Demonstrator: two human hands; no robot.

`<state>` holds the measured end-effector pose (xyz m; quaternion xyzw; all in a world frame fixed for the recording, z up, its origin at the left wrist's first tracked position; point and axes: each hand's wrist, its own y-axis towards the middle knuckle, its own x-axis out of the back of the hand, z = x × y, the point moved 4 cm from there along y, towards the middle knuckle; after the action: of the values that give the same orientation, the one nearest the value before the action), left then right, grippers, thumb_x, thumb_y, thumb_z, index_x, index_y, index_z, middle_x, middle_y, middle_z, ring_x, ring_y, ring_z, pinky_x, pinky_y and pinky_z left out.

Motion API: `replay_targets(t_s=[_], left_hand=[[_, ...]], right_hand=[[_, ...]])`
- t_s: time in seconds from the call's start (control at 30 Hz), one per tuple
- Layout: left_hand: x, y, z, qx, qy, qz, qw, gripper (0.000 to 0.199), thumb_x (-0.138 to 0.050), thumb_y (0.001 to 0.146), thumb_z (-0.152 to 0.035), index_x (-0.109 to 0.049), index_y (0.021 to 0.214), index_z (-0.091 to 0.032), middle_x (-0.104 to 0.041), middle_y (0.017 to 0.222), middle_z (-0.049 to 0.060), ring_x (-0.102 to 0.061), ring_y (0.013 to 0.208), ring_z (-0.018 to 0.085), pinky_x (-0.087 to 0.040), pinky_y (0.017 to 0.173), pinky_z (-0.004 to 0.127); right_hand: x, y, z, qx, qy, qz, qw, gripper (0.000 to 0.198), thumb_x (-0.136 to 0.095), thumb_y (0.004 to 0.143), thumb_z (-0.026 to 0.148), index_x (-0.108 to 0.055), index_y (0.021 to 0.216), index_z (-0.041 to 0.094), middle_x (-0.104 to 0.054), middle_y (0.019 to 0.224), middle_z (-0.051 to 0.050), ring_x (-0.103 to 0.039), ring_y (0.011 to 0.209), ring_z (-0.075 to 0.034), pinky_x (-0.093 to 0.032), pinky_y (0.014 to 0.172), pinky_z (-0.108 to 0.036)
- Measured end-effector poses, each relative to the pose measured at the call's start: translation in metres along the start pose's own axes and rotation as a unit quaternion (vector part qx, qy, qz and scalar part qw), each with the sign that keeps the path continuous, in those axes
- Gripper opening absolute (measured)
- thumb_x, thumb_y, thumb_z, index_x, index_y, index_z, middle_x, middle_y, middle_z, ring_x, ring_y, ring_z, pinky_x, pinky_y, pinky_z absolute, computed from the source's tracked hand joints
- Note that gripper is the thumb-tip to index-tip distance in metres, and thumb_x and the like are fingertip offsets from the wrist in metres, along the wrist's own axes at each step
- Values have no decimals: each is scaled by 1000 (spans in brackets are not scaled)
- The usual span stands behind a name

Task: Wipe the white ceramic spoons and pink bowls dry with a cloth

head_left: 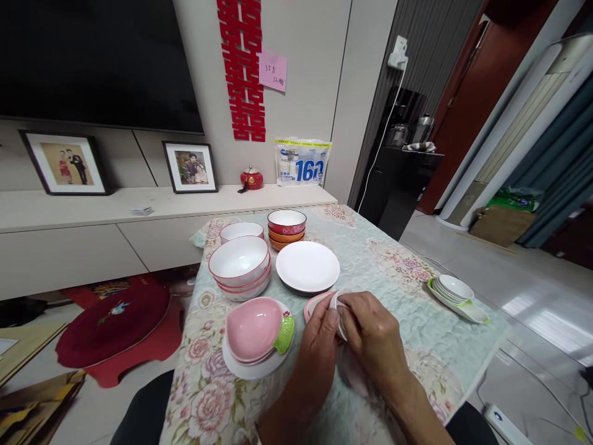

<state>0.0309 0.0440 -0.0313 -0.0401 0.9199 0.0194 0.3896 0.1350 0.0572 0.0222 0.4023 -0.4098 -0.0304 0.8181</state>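
Observation:
In front of me, my left hand (320, 349) grips a small white dish (340, 324), held on edge with its rim between thumb and fingers. My right hand (373, 324) is closed, its fingers pressed into the dish. A pale, thin cloth (356, 374) hangs below the right hand, partly hidden by it. Just behind the hands lies a pink-rimmed dish (315, 304), mostly covered. To the left, pink strawberry-shaped bowls (254, 327) with a green leaf sit on a white plate (250, 372).
White plates (308, 266) are stacked mid-table. Red-rimmed bowls (241, 262) stand at the left, red and orange bowls (287, 225) behind. Small white dishes (454, 287) rest on a leaf-edged tray (477, 314) near the right edge. A floral tablecloth (393, 247) covers the table.

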Motion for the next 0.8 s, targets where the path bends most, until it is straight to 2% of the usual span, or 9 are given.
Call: replay_targets(t_s=[0.13,0.23,0.3,0.4,0.47,0.53,0.6,0.7,0.8], left_hand=[[3,2,4,-17,80,48,996,48,-72,87,-39,-64,131,-21,-62,144,14,-51,138,34,-38,116,48],[-1,1,8,-24,65,112,991,52,-72,88,-34,-58,137,-23,-60,147,14,-51,138,34,-38,116,49],[-4,-1,8,-26,45,139,989,54,-73,87,-31,-58,138,-24,-60,146,14,-53,137,34,-38,116,48],[-6,-2,5,-26,32,133,990,53,-76,86,-28,-60,136,-25,-61,146,13,-53,137,33,-38,116,48],[-3,-1,3,-14,32,112,993,52,-76,86,-27,-61,135,-26,-60,147,12,-51,138,33,-36,117,48],[0,0,2,-8,19,97,995,51,-77,85,-29,-62,134,-27,-60,147,11,-50,139,33,-35,117,48],[3,2,2,-11,-2,94,996,51,-78,84,-32,-64,132,-27,-61,146,11,-50,139,33,-34,118,48],[6,4,3,5,-14,82,997,50,-78,83,-36,-66,131,-26,-61,146,11,-48,140,33,-35,117,47],[8,5,3,43,1,40,998,52,-76,84,-40,-65,133,-24,-63,143,12,-54,134,35,-43,110,48]], right_hand=[[5,2,-11,-105,73,133,983,19,-52,92,17,-70,87,21,-70,83,-4,-66,75,-20,-49,69,-31],[6,2,-21,-208,193,162,945,14,-58,88,23,-72,83,20,-70,77,-2,-65,74,-20,-49,69,-30],[3,1,-29,-294,289,115,904,13,-67,85,31,-73,84,19,-71,75,-2,-65,72,-20,-49,67,-30],[-7,-6,-36,-387,435,38,813,27,-81,74,42,-74,85,18,-73,75,-3,-64,68,-18,-49,65,-28],[-13,-9,-36,-415,506,48,755,34,-86,70,45,-75,89,18,-74,77,-3,-63,65,-16,-49,64,-27],[-13,-9,-31,-410,533,101,733,34,-86,72,44,-76,94,19,-74,80,-3,-64,66,-16,-50,64,-27],[-7,-6,-27,-357,517,159,762,26,-81,80,40,-77,97,21,-73,86,-3,-66,74,-17,-51,70,-29],[5,2,-21,-208,431,215,851,13,-69,91,30,-79,97,24,-71,96,-3,-66,89,-18,-50,83,-31],[7,4,-19,-91,303,233,920,18,-60,95,19,-77,96,26,-68,95,-4,-64,92,-20,-49,82,-33]])
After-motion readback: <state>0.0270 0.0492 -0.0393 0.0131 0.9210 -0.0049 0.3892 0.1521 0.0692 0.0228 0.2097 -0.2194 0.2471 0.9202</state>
